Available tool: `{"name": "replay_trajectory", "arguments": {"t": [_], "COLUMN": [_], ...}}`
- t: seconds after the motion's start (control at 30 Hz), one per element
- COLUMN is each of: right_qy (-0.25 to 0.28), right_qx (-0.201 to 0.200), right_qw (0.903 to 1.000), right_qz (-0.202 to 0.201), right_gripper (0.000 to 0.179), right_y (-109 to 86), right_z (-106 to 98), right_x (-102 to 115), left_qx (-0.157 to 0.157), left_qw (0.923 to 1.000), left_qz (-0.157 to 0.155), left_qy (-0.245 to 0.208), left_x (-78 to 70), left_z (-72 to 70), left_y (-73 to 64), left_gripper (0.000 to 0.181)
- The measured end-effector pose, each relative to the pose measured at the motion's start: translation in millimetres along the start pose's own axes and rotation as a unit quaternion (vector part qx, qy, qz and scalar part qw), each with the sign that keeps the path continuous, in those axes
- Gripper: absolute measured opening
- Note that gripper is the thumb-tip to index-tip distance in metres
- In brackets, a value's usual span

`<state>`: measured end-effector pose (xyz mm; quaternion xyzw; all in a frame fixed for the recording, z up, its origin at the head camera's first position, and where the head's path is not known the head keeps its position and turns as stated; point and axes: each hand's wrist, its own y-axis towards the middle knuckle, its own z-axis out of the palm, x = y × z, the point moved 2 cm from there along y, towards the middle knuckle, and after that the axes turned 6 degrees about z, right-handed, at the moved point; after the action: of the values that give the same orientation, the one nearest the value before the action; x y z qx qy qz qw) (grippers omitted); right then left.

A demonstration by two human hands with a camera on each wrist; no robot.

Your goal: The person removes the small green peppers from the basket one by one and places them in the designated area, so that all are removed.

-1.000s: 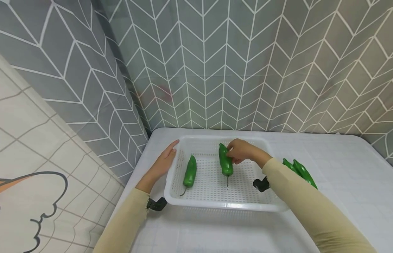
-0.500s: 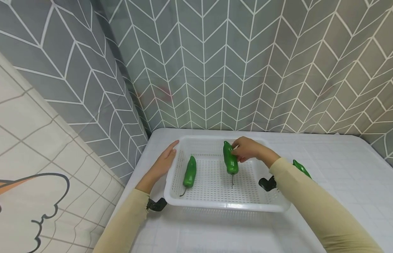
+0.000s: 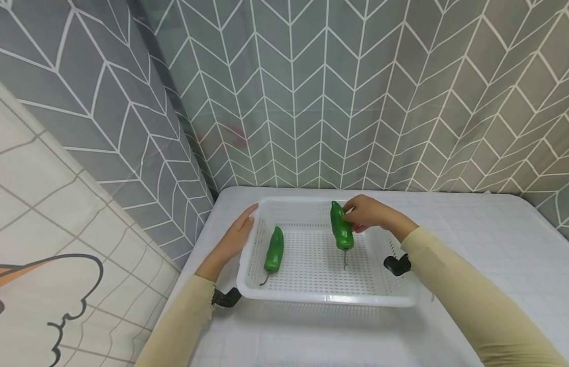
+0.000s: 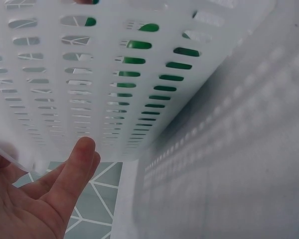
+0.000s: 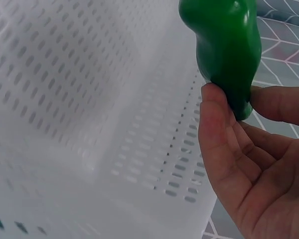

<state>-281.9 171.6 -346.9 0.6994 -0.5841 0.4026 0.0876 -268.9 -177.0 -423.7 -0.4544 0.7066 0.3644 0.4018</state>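
Note:
My right hand [image 3: 364, 213] pinches a glossy green chili pepper [image 3: 342, 229] between thumb and fingers, above the right half of a white perforated basket [image 3: 330, 298]. In the right wrist view, the fingertips hold the pepper [image 5: 231, 45] near its narrow end. Its thin stem hangs down toward the front in the head view. A second green chili pepper [image 3: 274, 250] lies in the basket near the left wall, stem toward the front. At the basket's left side, my left hand [image 3: 235, 235] rests against the rim with fingers extended. Part of its thumb is hidden in the left wrist view.
The basket stands on a white-covered table [image 3: 486, 234]. A patterned grey curtain [image 3: 312, 102] hangs behind and to the left. White tile-patterned cloth [image 3: 46, 204] borders the left side. A thin stem tip [image 3: 433, 297] peeks out by the right sleeve [image 3: 472, 295].
My right hand has moved right with the pepper. The right sleeve now covers the loose peppers seen earlier on the table at right. My left hand has stayed at the basket's rim.

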Motion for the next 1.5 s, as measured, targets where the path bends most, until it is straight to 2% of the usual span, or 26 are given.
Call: {"name": "replay_trajectory", "arguments": {"t": [0.3,0.83,1.27,1.5], "right_qy": [0.006,0.022,0.008,0.008], "right_qx": [-0.005,-0.009,-0.024,-0.028], "right_qw": [0.9999,0.9997,0.9996,0.9995], "right_qz": [-0.009,-0.011,-0.012,-0.011], "right_gripper": [0.041,0.045,0.051,0.051], "right_y": [-10.8,-26.6,-44.5,-49.6], "right_z": [-12,-29,-45,-52], "right_x": [-5,-16,-28,-34], "left_qx": [-0.002,0.001,0.002,0.003], "left_qw": [0.9999,1.0000,1.0000,0.9999], "left_qz": [0.012,0.005,-0.003,0.003], "left_qy": [-0.004,-0.003,-0.004,-0.010], "left_x": [-1.1,2.0,2.6,1.9], "left_z": [-0.1,-1.7,-0.5,0.5], "left_y": [2.4,1.8,0.1,-0.1], "left_gripper": [0.051,0.051,0.051,0.051]}}
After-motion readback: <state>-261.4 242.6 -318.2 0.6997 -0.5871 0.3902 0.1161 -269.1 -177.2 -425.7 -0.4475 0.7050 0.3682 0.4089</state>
